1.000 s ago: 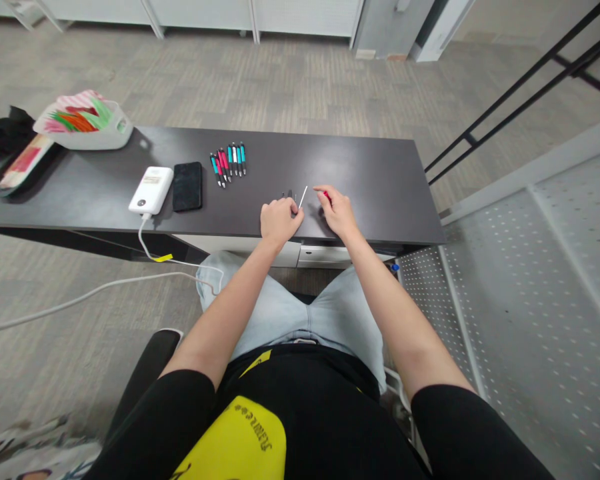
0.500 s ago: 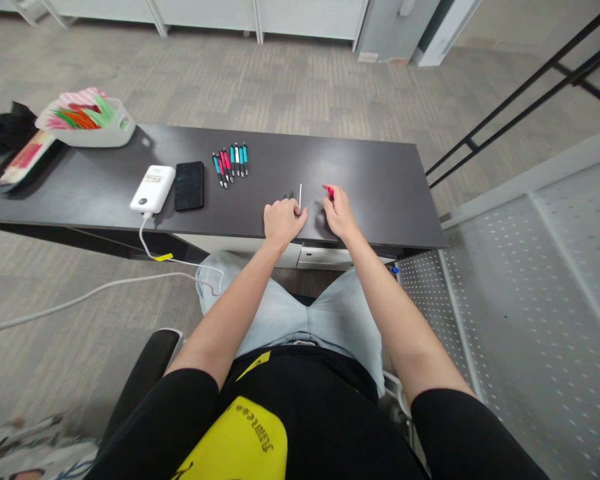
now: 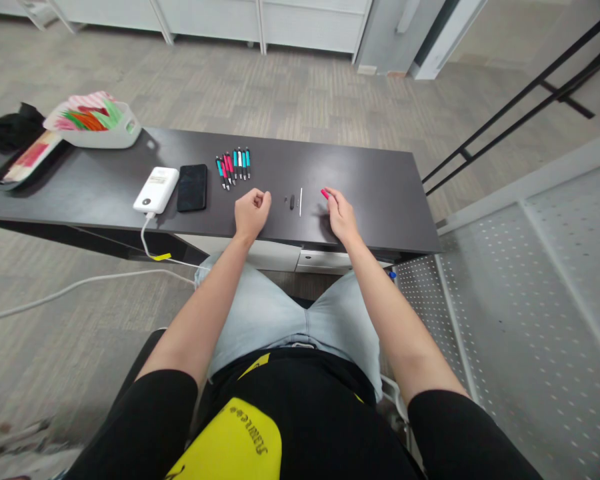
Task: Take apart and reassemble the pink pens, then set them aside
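Note:
My right hand (image 3: 341, 215) is closed around a pink pen barrel (image 3: 325, 193), whose end sticks out past the fingers above the dark desk. My left hand (image 3: 252, 212) is curled into a loose fist near the desk's front edge; its fingers hide whatever may be inside. Between the two hands lie small pen parts: a thin white refill (image 3: 301, 202), a short black grip (image 3: 293, 202) and tiny dark pieces (image 3: 286, 199). Beyond my left hand, several click pens (image 3: 233, 167) in teal, pink and white lie side by side.
Left of the pens are a black phone (image 3: 192, 188) and a white power bank (image 3: 156, 190) with a cable (image 3: 145, 233) running off the front edge. Farther left stand a white basket (image 3: 103, 137) of colourful items and a dark tray (image 3: 27, 170). A perforated panel (image 3: 510, 300) stands at right.
My left hand has moved left, off the small pen parts, uncovering the black grip and the refill. My right hand stays nearly in place with the pink barrel.

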Demonstrator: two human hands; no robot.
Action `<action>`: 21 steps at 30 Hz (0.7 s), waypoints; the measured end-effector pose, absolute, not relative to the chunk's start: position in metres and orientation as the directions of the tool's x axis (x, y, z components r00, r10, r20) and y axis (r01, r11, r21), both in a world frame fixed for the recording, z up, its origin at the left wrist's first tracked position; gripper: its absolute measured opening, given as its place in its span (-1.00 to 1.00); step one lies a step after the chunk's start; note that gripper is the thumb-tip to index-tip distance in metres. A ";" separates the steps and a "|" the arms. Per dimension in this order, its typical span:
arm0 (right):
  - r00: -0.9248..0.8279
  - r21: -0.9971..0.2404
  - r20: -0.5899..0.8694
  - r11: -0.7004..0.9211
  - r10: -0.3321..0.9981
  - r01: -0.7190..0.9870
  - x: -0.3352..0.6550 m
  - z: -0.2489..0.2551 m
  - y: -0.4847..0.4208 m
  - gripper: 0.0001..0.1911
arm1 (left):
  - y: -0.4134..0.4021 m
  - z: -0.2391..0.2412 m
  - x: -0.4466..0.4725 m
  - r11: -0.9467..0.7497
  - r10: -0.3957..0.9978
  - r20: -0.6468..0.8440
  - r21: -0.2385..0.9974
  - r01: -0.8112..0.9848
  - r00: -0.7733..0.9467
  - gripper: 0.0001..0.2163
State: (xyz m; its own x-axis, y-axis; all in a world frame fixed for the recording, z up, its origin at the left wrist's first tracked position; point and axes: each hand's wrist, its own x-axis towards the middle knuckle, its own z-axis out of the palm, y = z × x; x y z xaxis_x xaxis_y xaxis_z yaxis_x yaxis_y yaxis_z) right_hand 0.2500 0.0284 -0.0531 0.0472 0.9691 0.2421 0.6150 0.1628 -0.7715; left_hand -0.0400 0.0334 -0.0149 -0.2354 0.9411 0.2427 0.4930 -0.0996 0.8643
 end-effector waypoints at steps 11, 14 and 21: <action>0.087 -0.856 0.180 0.112 0.980 0.505 0.246 -0.037 0.018 -0.57 | 0.033 -0.012 -0.050 -0.010 0.981 0.120 0.811 0.585 -0.149 -0.59; 0.108 -0.893 0.149 0.087 0.983 0.442 0.245 -0.033 0.017 -0.53 | 0.030 -0.007 -0.050 0.008 0.982 0.105 0.804 0.595 -0.155 -0.59; 0.069 -0.875 0.168 0.116 0.983 0.470 0.248 -0.041 0.021 -0.67 | 0.031 -0.006 -0.050 0.011 0.984 0.100 0.798 0.603 -0.150 -0.59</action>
State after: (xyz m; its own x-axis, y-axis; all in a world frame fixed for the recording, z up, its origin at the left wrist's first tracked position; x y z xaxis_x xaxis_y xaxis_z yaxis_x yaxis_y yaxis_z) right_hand 0.2485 0.0214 -0.0409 0.0687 0.9834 0.1677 0.4703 0.1163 -0.8748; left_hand -0.0495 0.0307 -0.0062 -0.1504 0.9836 0.0997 0.6029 0.0113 0.7977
